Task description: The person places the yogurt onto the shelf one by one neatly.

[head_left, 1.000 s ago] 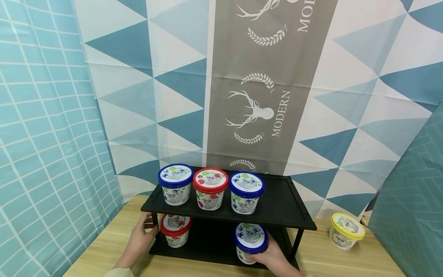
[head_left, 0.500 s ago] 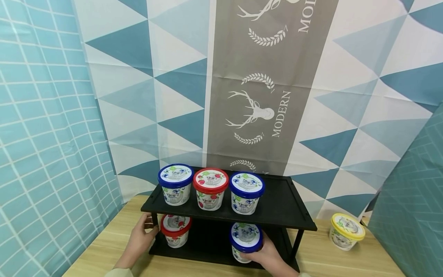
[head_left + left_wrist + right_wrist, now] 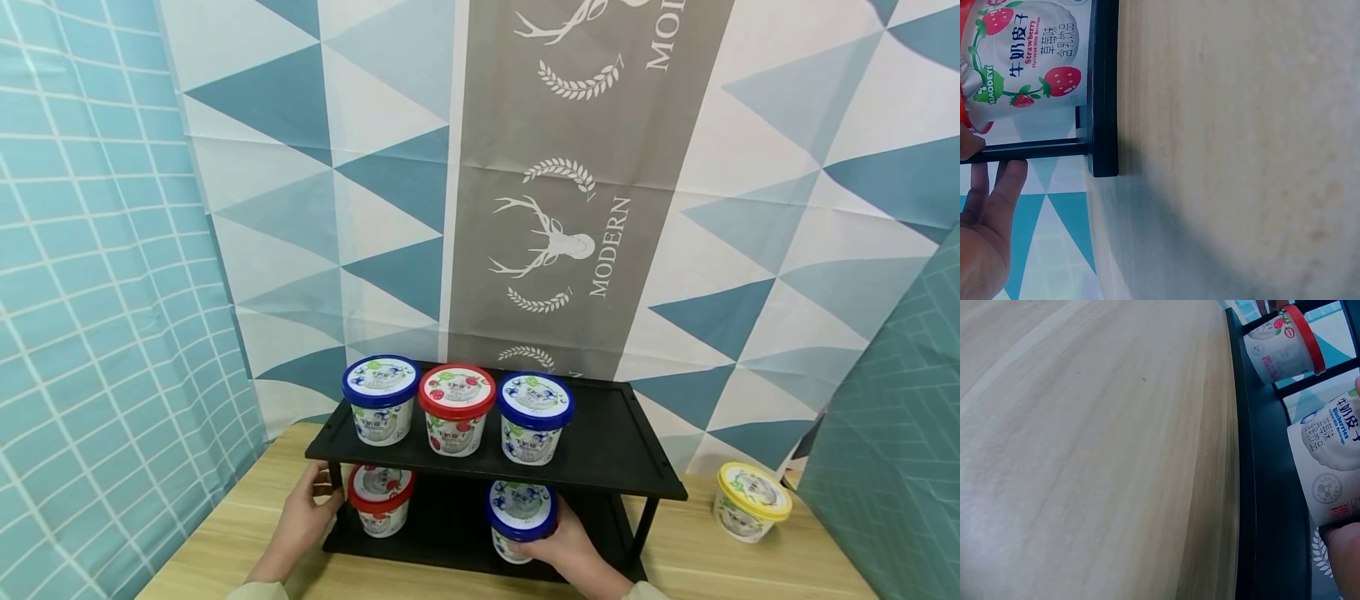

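Note:
My right hand [image 3: 566,546] grips a tub with a blue lid [image 3: 522,508] on the lower level of a black two-tier rack [image 3: 600,433]. The right wrist view shows that tub's blueberry label [image 3: 1335,440] and my thumb low against its side. At the rack's left front corner, my left hand [image 3: 306,510] pinches the thin black post [image 3: 1035,149], thumb on one side and fingers [image 3: 1004,194] on the other. Just inside this post stands a red-lidded strawberry tub [image 3: 382,500], also on the lower level.
Along the top level stand a blue-lidded tub [image 3: 380,400], a red-lidded tub [image 3: 456,408] and another blue-lidded tub [image 3: 534,417]. A yellow-lidded tub [image 3: 750,500] sits on the wooden table [image 3: 697,575] right of the rack. Patterned cloth [image 3: 390,208] hangs behind.
The right hand has shifted the blue-lidded tub leftward along the lower level, closer to the red-lidded one. My left hand has stayed at the post.

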The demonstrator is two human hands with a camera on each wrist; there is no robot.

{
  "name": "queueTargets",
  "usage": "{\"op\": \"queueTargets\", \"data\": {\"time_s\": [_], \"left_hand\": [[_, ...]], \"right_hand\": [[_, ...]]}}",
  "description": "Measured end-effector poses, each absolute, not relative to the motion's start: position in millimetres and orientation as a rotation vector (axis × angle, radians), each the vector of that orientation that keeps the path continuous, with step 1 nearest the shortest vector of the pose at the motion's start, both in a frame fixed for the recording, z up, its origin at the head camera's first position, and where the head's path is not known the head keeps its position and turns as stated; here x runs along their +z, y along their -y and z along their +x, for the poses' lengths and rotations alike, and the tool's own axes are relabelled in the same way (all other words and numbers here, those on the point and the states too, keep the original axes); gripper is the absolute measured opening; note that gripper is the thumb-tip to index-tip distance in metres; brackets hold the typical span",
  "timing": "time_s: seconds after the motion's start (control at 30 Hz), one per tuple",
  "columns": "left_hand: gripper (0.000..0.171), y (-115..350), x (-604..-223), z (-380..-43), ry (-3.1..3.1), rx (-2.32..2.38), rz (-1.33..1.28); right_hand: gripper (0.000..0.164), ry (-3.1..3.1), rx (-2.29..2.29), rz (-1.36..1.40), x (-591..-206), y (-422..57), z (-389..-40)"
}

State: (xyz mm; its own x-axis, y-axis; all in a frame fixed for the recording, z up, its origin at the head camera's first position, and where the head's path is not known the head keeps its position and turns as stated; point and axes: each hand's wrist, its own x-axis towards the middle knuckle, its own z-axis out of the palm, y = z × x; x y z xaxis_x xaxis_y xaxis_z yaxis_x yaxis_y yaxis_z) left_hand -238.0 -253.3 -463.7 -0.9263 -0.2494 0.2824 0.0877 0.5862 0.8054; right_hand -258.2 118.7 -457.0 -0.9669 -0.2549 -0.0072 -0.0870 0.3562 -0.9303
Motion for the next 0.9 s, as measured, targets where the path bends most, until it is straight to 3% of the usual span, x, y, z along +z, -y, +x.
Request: {"op": "queueTargets", "data": {"time_s": [0.9], "left_hand": [[0.035,253,-465,-237,2.418,-1.277,0.117]], "right_hand": [[0.098,-2.386,-1.735,-0.346,-457,-87,-266]]}}
